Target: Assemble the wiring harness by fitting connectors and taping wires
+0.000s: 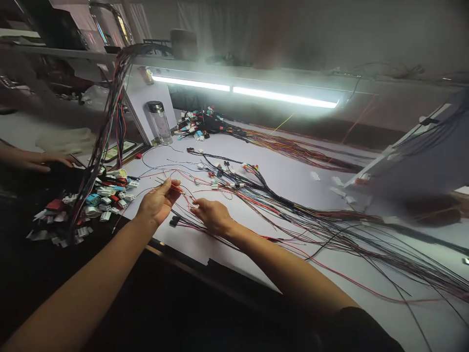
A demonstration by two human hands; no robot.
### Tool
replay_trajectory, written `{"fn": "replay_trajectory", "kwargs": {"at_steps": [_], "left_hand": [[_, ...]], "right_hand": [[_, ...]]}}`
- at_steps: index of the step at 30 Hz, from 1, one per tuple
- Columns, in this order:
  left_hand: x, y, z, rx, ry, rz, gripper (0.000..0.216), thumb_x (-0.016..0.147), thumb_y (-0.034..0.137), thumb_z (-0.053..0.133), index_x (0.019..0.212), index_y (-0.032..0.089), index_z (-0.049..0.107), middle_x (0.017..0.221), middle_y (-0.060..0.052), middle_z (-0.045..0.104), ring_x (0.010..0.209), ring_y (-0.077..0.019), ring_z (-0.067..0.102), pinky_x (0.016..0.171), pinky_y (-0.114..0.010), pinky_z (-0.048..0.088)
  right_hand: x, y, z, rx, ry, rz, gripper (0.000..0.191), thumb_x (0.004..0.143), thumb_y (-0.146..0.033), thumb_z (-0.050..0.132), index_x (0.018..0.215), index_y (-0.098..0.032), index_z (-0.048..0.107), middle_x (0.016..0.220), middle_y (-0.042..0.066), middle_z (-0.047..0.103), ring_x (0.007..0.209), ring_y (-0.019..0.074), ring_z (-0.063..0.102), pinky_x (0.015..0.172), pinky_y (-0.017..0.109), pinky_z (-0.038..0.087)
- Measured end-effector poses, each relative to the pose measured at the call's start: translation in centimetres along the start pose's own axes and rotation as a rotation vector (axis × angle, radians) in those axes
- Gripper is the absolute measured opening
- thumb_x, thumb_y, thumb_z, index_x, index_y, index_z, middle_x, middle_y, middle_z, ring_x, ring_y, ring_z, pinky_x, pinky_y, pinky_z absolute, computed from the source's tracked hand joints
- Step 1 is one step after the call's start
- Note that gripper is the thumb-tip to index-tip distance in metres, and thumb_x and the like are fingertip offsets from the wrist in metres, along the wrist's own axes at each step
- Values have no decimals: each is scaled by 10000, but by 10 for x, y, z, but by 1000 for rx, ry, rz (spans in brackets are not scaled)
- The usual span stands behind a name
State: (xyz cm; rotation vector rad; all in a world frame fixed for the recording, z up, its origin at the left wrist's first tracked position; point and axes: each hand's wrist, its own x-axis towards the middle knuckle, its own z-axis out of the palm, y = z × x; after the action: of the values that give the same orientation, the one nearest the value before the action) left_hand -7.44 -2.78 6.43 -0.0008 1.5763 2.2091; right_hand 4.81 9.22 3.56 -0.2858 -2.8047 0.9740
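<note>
Near the front left of the white table, my left hand (156,204) is closed around thin red wires (177,188), whose ends poke out past the fingertips. Just to its right, my right hand (212,215) pinches the end of a thin wire, with the fingertips close to those of the left. The exact wire tips between the hands are too small to make out. Behind them lies a branched wire harness (270,191) with small white, black and red connectors on its ends. A black connector (175,221) rests on the table below the hands.
A hanging wire bundle (110,117) ends in a heap of connectors (106,198) at the left. A glass bottle (159,124) stands behind, beside more bundled connectors (194,124). Loose wires (351,239) spread rightward. Another person's hand (51,160) is at far left. A lit tube lamp (286,98) hangs above.
</note>
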Motion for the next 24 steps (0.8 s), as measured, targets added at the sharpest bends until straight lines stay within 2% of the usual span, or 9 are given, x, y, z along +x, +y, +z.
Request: {"fn": "replay_trajectory", "kwargs": {"at_steps": [2, 4, 7, 9, 10, 13, 17, 20, 24], "left_hand": [[4, -1, -9, 80, -40, -2, 185, 884, 210, 588, 744, 113, 660, 854, -84, 665, 737, -122, 630, 756, -274, 550], [3, -3, -24, 174, -65, 2, 152, 783, 260, 721, 800, 112, 692, 904, -106, 671, 811, -175, 634, 786, -330, 541], [-9, -13, -58, 406, -78, 104, 383, 566, 246, 872, 909, 157, 728, 982, -85, 663, 914, -218, 595, 825, -334, 496], [-19, -23, -80, 885, -236, 342, 427, 630, 386, 813, 1018, 236, 717, 1054, -64, 646, 970, -255, 575, 812, -374, 482], [-23, -28, -89, 1036, -289, 428, 404, 665, 419, 776, 1030, 260, 712, 1056, -57, 645, 995, -266, 569, 847, -398, 461], [-25, -40, -104, 1311, -354, 576, 296, 755, 467, 676, 990, 287, 704, 1051, -42, 652, 1021, -270, 558, 924, -444, 391], [-14, -40, -107, 1349, -457, 662, 246, 817, 474, 619, 915, 256, 680, 1019, -41, 675, 1003, -247, 578, 925, -426, 379], [-12, -30, -103, 1274, -555, 697, 258, 829, 474, 609, 931, 248, 680, 959, -42, 672, 953, -227, 599, 902, -398, 424], [-24, -8, -90, 1043, -554, 715, 257, 756, 432, 710, 950, 262, 715, 919, -57, 649, 889, -222, 614, 807, -327, 507]], "right_hand": [[12, 6, 6, 28, -85, 82, 340, 1000, -399, 388, 1022, -221, 677, 811, -7, 717, 741, 115, 635, 652, 204, 407], [20, 16, 8, 9, -91, 116, 398, 1012, -376, 345, 918, -203, 691, 751, -4, 700, 696, 107, 619, 614, 199, 383], [24, 27, 9, -67, -66, 180, 343, 975, -359, 421, 873, -198, 706, 785, 35, 705, 740, 153, 623, 619, 236, 370], [23, 30, 9, -115, -44, 202, 297, 958, -348, 451, 922, -213, 713, 885, 59, 712, 816, 186, 629, 657, 261, 380], [21, 29, 10, -135, -32, 198, 283, 955, -350, 458, 976, -224, 710, 952, 67, 709, 867, 198, 627, 688, 273, 389], [11, 26, 8, -189, 16, 159, 314, 943, -367, 496, 1190, -232, 636, 1164, 94, 653, 1049, 235, 578, 810, 316, 397], [-10, 20, 11, -267, 111, -4, 345, 948, -354, 511, 1263, -232, 580, 1203, 84, 638, 1092, 231, 541, 890, 343, 369], [-25, 13, 26, -263, 81, -161, 302, 944, -383, 533, 1209, -259, 608, 1147, 44, 678, 1057, 210, 561, 873, 335, 371], [-32, 0, 42, -223, 39, -177, 304, 927, -432, 560, 1170, -259, 623, 1087, 32, 709, 1034, 207, 588, 871, 336, 371]]}}
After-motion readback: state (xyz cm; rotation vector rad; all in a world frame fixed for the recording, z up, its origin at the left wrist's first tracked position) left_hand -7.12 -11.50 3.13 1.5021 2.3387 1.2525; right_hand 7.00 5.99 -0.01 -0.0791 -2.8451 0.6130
